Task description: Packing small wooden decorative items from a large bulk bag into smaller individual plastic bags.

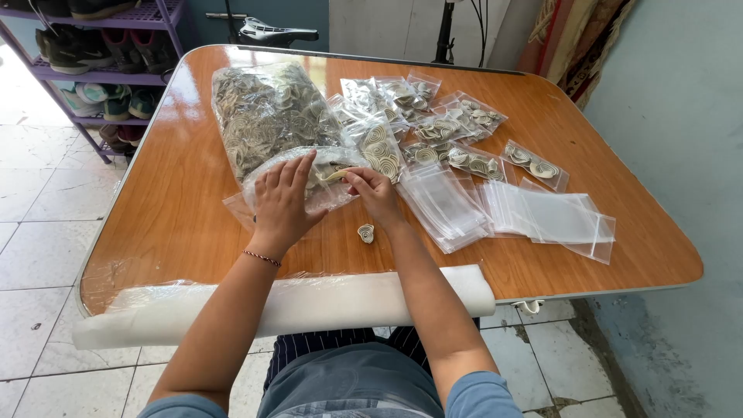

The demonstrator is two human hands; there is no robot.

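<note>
Head view, looking down on a wooden table (178, 193) with a glossy top.

Left hand (282, 200): lies flat, fingers spread, on the open mouth of a large clear bag (267, 124) stuffed with pale spiral pieces. Grip released, pressing rather than clasping. The palm covers the bag's edge, so the opening itself is hidden.

Right hand (375, 193): fingertips pinched together at the bag mouth, just beside the left hand. Grip clenched on something small and pale; too covered by the fingers to tell if it is a spiral piece or bag film.

One loose spiral piece (366, 232) sits on the table just below the right hand, apart from both hands.

Beyond the right hand: small filled zip bags (457, 128) scattered in a cluster, contents blurred behind plastic. Nearer right, a stack of empty clear bags (445, 205) and a second flat pile (553, 217); count cannot be made out, layers see-through.

Near table edge: white roll (309, 306) under loose film. Shoe rack (101, 54) at top left, cut off by the frame.
</note>
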